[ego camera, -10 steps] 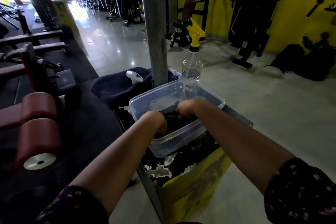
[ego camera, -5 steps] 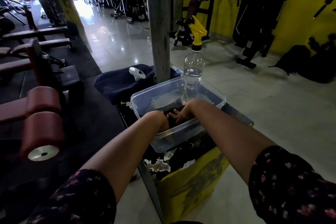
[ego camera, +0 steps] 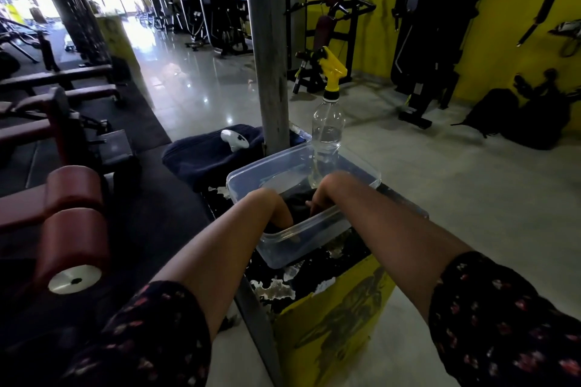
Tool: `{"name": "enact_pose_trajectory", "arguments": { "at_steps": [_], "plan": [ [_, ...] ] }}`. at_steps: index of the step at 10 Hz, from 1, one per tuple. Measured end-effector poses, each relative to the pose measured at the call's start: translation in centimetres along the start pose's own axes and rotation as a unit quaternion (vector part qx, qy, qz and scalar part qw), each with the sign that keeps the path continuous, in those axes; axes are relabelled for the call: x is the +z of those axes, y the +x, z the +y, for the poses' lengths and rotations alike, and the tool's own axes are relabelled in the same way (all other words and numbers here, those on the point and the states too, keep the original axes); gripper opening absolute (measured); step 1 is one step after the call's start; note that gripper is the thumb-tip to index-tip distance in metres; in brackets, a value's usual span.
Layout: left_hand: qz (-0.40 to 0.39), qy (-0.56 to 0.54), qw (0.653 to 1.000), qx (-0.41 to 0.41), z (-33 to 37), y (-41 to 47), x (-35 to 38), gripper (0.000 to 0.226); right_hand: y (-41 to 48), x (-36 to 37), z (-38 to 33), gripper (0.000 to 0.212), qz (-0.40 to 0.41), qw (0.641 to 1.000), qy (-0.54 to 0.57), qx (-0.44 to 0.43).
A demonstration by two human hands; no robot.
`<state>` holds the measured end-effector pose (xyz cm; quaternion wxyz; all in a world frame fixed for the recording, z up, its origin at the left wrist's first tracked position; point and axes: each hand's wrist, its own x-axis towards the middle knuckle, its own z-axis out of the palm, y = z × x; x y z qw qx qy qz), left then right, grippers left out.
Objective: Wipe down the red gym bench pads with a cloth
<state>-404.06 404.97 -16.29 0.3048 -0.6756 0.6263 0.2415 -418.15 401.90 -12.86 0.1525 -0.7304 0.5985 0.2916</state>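
Step in hand: soaking the cloth (ego camera: pixel 298 199), which lies in the water of the clear tub (ego camera: pixel 314 237) on the yellow stand (ego camera: pixel 339 308). The right hand (ego camera: pixel 327 190) curls its fingers (ego camera: pixel 311 207) onto the cloth and grips it; the left hand (ego camera: pixel 273 206) is sunk beside it, fingers hidden, so its grip cannot be determined. The next move probably calls for 2 hands to lift and wring the cloth over the tub, then carry it left to the red pads (ego camera: pixel 74 229), well apart and not yet wiped.
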Motion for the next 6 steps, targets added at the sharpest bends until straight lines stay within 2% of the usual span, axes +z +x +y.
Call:
{"name": "enact_pose_trajectory", "arguments": {
  "at_steps": [1, 2, 3, 4, 6],
  "plan": [
    [-0.010, -0.038, 0.999, 0.002, -0.1, 0.0, -0.3, 0.094, -0.5, 0.6, -0.1, 0.063, 0.009, 0.999, 0.024, -0.028],
    [0.004, -0.056, 0.998, 0.029, -0.8, 0.1, -1.0, 0.078, -1.7, 1.2, 0.5, 0.044, 0.066, 0.990, 0.078, -0.095],
    [0.008, -0.065, 0.997, 0.043, -1.3, 0.9, -1.5, 0.082, -3.0, 1.2, 1.0, 0.036, 0.113, 0.984, 0.105, -0.093],
    [0.045, -0.026, 0.996, 0.070, -1.8, 1.1, -1.9, 0.079, -6.1, 1.2, 1.9, 0.030, 0.173, 0.973, 0.114, -0.105],
    [0.166, 0.018, 0.968, 0.189, -2.7, -1.2, -2.1, 0.041, -10.6, 2.4, 2.4, 0.033, 0.274, 0.953, 0.120, -0.055]
  ]
}}
